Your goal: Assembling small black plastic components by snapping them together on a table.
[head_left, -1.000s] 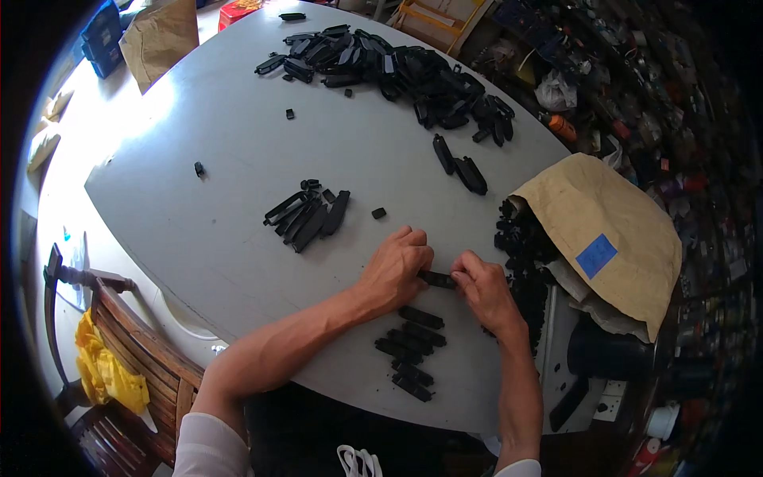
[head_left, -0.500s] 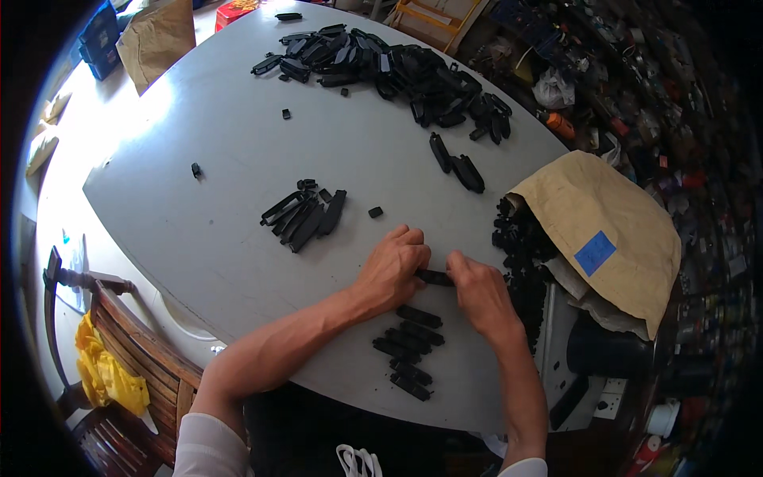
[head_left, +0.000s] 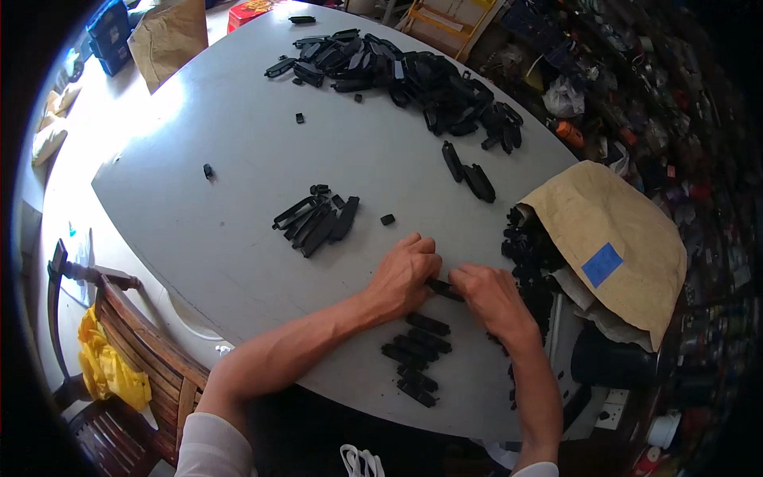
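Between my two hands is a long, narrow black plastic piece [head_left: 445, 290], sloping down to the right. My left hand [head_left: 405, 270] is closed around its left end. The curled fingers of my right hand [head_left: 494, 300] grip the other end, hiding part of it. Just below, nearest my body, lies a stepped row of similar black pieces [head_left: 417, 347]. Beyond my left hand a small black block [head_left: 388, 219] lies alone. Farther left is a loose cluster of long black pieces [head_left: 318, 222] with a few small blocks at its top.
A large heap of black pieces [head_left: 445, 87] spreads along the table's far side, with two pieces [head_left: 469, 173] apart from it. At right, a brown paper bag [head_left: 616, 238] with a blue patch spills small black parts [head_left: 528, 246]. A wooden chair [head_left: 147, 334] with a yellow bag stands at left.
The whole view has shifted slightly. The held piece now tilts more steeply down to the right, and my right hand has turned, its fingers lying flatter over that end.
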Motion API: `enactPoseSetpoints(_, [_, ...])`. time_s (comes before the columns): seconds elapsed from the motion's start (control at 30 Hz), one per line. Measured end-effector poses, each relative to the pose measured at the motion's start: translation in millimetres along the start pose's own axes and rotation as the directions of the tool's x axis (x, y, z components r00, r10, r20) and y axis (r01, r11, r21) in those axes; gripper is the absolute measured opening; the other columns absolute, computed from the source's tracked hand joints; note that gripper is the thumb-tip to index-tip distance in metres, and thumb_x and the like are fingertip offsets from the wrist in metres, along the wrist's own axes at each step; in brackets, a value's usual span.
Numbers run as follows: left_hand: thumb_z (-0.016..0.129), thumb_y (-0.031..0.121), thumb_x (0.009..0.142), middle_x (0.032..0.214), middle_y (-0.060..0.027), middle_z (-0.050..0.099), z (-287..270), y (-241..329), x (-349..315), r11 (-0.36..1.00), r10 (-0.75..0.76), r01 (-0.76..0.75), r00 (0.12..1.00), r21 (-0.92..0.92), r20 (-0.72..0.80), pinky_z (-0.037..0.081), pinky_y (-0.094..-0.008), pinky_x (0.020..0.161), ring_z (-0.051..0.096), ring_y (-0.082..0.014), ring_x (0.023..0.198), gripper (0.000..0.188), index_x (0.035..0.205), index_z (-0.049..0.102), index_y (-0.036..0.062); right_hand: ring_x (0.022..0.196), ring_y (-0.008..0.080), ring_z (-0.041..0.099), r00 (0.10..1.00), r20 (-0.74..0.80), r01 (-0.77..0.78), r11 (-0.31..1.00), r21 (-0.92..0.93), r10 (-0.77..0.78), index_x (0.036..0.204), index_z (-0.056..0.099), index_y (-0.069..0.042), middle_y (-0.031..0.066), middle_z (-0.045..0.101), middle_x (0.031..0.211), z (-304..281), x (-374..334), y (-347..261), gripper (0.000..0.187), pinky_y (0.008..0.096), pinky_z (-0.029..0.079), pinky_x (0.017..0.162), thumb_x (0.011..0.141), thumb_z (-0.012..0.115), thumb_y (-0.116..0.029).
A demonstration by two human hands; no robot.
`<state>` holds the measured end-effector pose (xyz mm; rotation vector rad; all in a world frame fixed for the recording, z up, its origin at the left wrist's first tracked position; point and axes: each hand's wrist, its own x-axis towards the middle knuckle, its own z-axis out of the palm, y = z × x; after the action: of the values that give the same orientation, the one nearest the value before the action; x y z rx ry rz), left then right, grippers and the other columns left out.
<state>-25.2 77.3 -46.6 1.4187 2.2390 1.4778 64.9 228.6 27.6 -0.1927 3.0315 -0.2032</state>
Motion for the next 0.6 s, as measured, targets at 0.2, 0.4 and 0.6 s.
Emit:
enactPoseSetpoints(0.2, [0.074, 0.005, 0.053, 0.081, -0.0085, 0.051, 0, -1, 1, 0.999, 0.032, -0.032, 0.999, 0.012, 0.001, 0.041, -0.0366, 0.072, 0.048, -0.0290, 0.082, 0.026, 0.069, 0.054, 0.0051, 0.078, 0.0299, 0.058, 0.990, -0.143, -0.005, 0.999, -0.040, -0.001, 0.081, 0.052, -0.007, 0.0097, 0.050, 0.079, 24, -12, -6, 0.007, 0.0410, 0.048, 0.058, 0.076, 0.055, -0.003])
enactPoseSetpoints(0.4, [0.073, 0.004, 0.055, 0.081, -0.0091, 0.052, -6, -2, -3, 0.999, 0.022, -0.023, 1.000, 0.044, 0.018, 0.042, -0.0363, 0.074, 0.049, -0.0297, 0.083, 0.025, 0.073, 0.056, 0.0038, 0.080, 0.0325, 0.058, 0.998, 0.014, -0.061, 0.997, -0.042, 0.062, 0.084, 0.056, -0.006, 0.0108, 0.055, 0.083, 1, -6, -9, 0.008, 0.0405, 0.048, 0.064, 0.077, 0.056, -0.002])
enactPoseSetpoints(0.6, [0.067, 0.002, 0.070, 0.085, -0.0142, 0.058, -60, 18, 6, 0.935, -0.149, 0.165, 0.986, 0.313, -0.075, 0.047, -0.0402, 0.074, 0.056, -0.0322, 0.086, 0.019, 0.088, 0.064, 0.0035, 0.087, 0.0341, 0.060, 0.956, -0.293, 0.095, 0.969, 0.230, -0.024, 0.090, 0.060, -0.004, 0.0146, 0.060, 0.090, 10, 75, -5, 0.010, 0.0402, 0.049, 0.074, 0.081, 0.058, -0.006])
